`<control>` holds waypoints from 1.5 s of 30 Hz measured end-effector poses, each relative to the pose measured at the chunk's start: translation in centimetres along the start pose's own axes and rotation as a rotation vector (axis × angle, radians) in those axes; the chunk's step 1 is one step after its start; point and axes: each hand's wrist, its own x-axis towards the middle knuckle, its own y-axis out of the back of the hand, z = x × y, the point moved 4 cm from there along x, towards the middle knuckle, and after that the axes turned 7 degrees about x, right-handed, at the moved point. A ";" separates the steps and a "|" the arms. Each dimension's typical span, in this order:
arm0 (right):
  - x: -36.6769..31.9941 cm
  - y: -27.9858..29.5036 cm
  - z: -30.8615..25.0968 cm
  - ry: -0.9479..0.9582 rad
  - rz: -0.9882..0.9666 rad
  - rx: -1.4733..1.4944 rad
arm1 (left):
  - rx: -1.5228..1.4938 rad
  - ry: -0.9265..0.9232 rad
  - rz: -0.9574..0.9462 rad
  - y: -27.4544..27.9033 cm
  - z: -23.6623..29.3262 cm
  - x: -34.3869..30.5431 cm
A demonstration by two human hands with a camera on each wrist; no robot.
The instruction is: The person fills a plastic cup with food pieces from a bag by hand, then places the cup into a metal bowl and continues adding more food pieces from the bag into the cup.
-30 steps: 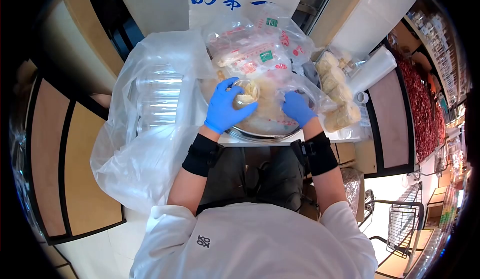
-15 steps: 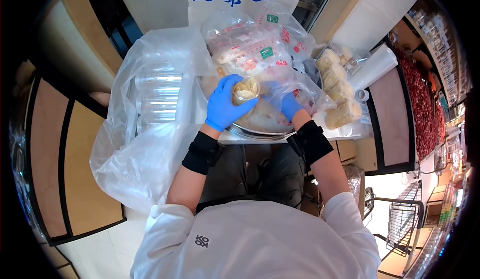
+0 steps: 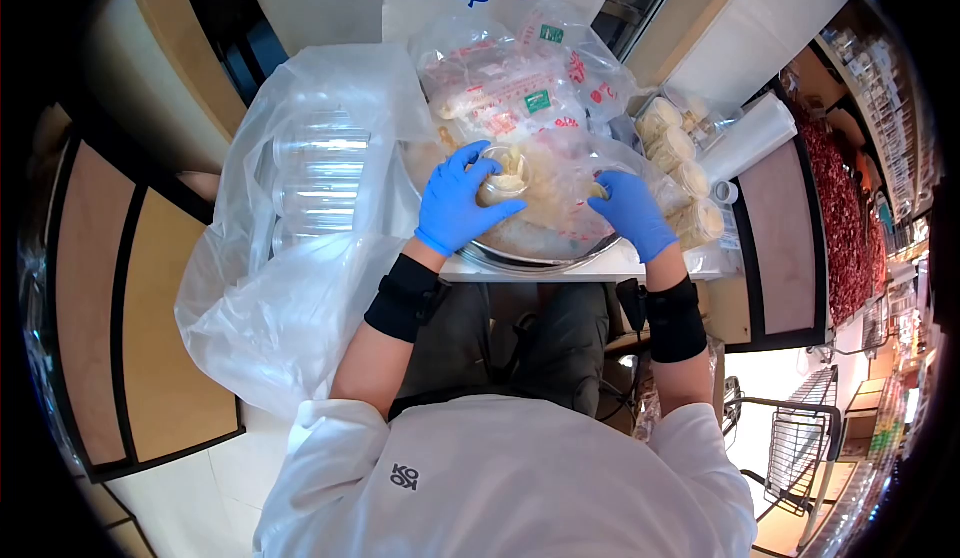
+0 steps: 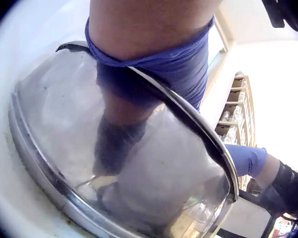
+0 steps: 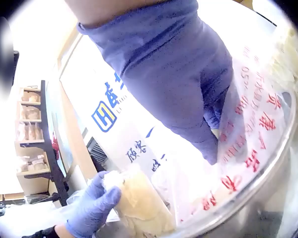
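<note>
My blue-gloved left hand [image 3: 452, 206] grips a clear plastic jar [image 3: 508, 184] holding pale yellow dried slices, its mouth tilted up over the basin. In the right wrist view the same jar [image 5: 141, 206] looks well filled. My gloved right hand [image 3: 638, 216] is at the basin's right side, pinching a small pale slice [image 3: 599, 191] between thumb and fingers. Beneath both hands is a round steel basin [image 3: 540, 268], lined with a clear bag with red print [image 5: 253, 161]. Its shiny outer wall [image 4: 154, 163] fills much of the left wrist view, where the left fingers are hidden.
Left of the basin, a large translucent bag [image 3: 270, 328] holds stacked clear jars [image 3: 320, 183]. Printed plastic bags [image 3: 520, 98] are heaped behind. Filled jars [image 3: 690, 178] stand in a row at the right, near a white roll [image 3: 750, 138]. A shopping cart [image 3: 800, 438] is further right.
My right hand reached under the plastic inside the basin, then came out to the right with a pale slice. The left hand stays around the jar, which has tilted slightly.
</note>
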 end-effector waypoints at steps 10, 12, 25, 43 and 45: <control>-0.9 5.3 -1.7 -0.032 -0.041 0.199 | 0.020 -0.099 0.075 -0.4 -0.2 -0.2; -1.6 6.0 -2.1 -0.057 -0.079 0.267 | 0.022 -0.100 0.088 -0.2 0.0 -0.3; 3.5 -2.0 -9.2 0.082 0.027 0.874 | -0.071 -0.084 0.111 0.1 0.0 -0.4; 3.9 -3.0 -10.2 0.110 0.058 0.765 | -0.096 -0.027 0.072 0.1 -0.1 -0.3; 3.9 -3.1 -10.0 0.114 0.059 0.761 | -0.070 -0.038 0.060 0.2 0.0 -0.3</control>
